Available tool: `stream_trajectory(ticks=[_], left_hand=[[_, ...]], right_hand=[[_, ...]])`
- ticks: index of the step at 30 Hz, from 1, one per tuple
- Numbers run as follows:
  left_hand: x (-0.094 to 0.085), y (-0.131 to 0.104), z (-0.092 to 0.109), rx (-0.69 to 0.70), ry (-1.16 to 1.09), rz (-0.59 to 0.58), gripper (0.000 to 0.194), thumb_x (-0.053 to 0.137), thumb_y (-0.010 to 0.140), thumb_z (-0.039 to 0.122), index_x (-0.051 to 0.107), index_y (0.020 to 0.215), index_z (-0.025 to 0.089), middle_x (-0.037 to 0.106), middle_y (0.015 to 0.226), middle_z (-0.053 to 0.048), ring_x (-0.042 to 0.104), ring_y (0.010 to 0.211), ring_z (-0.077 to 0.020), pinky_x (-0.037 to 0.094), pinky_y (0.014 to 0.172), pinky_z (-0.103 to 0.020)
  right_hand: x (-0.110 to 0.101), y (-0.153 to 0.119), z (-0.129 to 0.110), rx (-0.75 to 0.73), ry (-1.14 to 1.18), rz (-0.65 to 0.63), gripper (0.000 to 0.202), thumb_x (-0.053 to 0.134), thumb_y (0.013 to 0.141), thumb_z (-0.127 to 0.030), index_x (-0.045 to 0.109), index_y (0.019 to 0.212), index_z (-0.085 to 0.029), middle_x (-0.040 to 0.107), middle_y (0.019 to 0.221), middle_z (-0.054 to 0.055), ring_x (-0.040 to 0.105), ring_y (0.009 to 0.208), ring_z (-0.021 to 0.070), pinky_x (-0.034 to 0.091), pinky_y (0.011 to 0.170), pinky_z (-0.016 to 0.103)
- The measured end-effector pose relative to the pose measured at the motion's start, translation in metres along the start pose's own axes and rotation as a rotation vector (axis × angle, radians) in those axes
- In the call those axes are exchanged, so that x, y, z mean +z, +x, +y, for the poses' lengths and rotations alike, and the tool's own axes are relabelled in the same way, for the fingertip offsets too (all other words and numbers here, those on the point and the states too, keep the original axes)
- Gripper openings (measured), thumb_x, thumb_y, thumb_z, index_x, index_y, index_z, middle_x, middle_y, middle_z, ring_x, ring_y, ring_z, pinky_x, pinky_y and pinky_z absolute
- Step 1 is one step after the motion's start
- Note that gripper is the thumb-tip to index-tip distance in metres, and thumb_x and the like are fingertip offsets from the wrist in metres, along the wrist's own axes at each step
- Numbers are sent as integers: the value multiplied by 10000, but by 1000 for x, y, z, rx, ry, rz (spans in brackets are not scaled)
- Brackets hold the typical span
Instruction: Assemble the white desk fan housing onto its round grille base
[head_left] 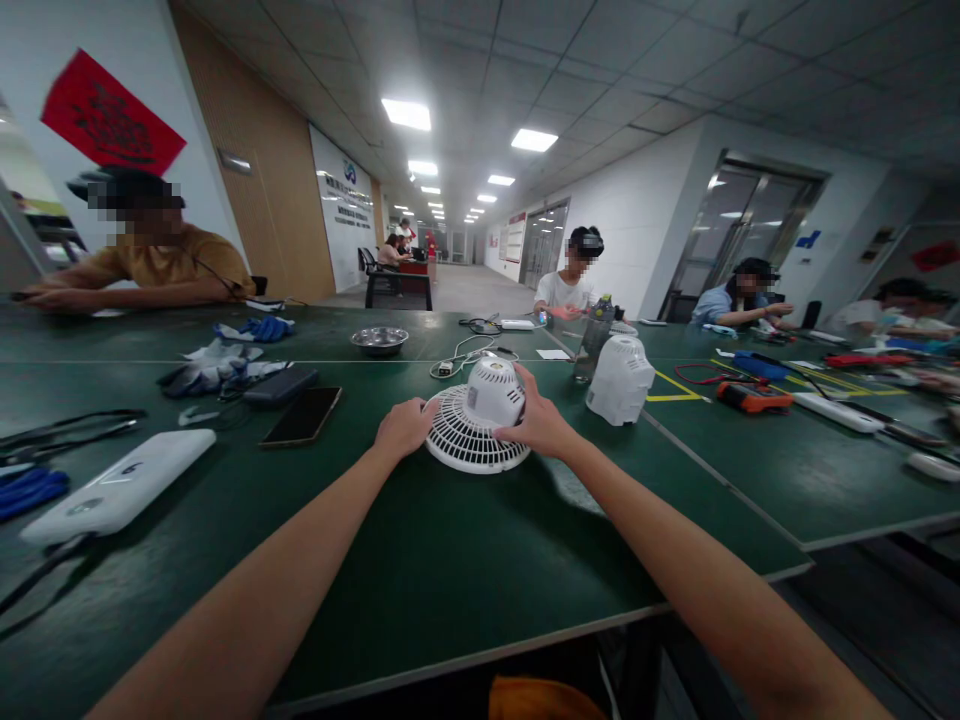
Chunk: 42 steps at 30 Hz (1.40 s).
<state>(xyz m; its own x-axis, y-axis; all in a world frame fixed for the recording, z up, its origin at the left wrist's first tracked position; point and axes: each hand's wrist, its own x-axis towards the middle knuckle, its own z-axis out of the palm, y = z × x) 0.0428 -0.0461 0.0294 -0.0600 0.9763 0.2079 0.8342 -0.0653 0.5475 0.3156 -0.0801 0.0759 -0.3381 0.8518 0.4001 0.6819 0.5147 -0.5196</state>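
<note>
A round white fan grille (476, 447) lies on the green table in front of me, with a white rounded motor housing (491, 392) on top of it. My left hand (405, 426) has its fingers closed on the left edge of the grille. On the other side, my right hand (538, 415) grips the housing, thumb low on its front and fingers around its right side. The underside of the housing, where it meets the grille, is hidden. A second white housing (621, 380) stands upright to the right, beside a clear bottle (595, 338).
A metal bowl (379, 341), cables (472, 352), a dark phone (302, 416), a white power bank (120, 485) and gloves (214, 368) lie to the left and behind. An orange meter (754, 397) lies at the right. Several people sit around the tables.
</note>
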Motion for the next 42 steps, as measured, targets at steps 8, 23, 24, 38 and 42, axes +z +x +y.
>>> stream_trajectory(ticks=[8, 23, 24, 38, 42], left_hand=[[-10, 4, -10, 62, -384, 213, 586, 299, 939, 601, 588, 636, 191, 634, 650, -59, 563, 641, -203, 369, 608, -308], [3, 4, -1, -5, -1047, -3, 376, 725, 801, 419, 690, 1010, 108, 759, 898, -112, 731, 782, -228, 601, 761, -394], [2, 2, 0, -20, -1044, -8, 353, 741, 792, 400, 703, 977, 102, 760, 862, -111, 730, 756, -229, 607, 745, -399], [-8, -9, 7, -26, -961, -84, 247, 799, 754, 250, 720, 938, 106, 773, 872, -99, 740, 745, -229, 636, 756, -412], [-11, -12, 11, -31, -941, -77, 227, 797, 755, 236, 721, 923, 105, 771, 862, -101, 741, 748, -232, 635, 760, -410]], right_hand=[[-3, 2, -2, 105, 234, 160, 1125, 850, 599, -395, 234, 1532, -271, 631, 1188, 70, 640, 1018, 286, 465, 978, 500], [27, 3, 4, 497, 1333, -266, 390, 410, 940, -513, 619, 1050, -202, 729, 971, 46, 692, 913, 210, 547, 864, 395], [27, 3, 5, 482, 1357, -281, 382, 409, 945, -497, 619, 1066, -201, 730, 980, 45, 693, 917, 209, 547, 868, 393], [38, 8, 25, 498, 1316, -310, 343, 422, 972, -452, 605, 1100, -191, 717, 1000, 46, 682, 900, 172, 566, 817, 347], [37, 7, 27, 492, 1317, -337, 340, 424, 969, -449, 611, 1086, -190, 718, 994, 49, 681, 898, 168, 568, 774, 318]])
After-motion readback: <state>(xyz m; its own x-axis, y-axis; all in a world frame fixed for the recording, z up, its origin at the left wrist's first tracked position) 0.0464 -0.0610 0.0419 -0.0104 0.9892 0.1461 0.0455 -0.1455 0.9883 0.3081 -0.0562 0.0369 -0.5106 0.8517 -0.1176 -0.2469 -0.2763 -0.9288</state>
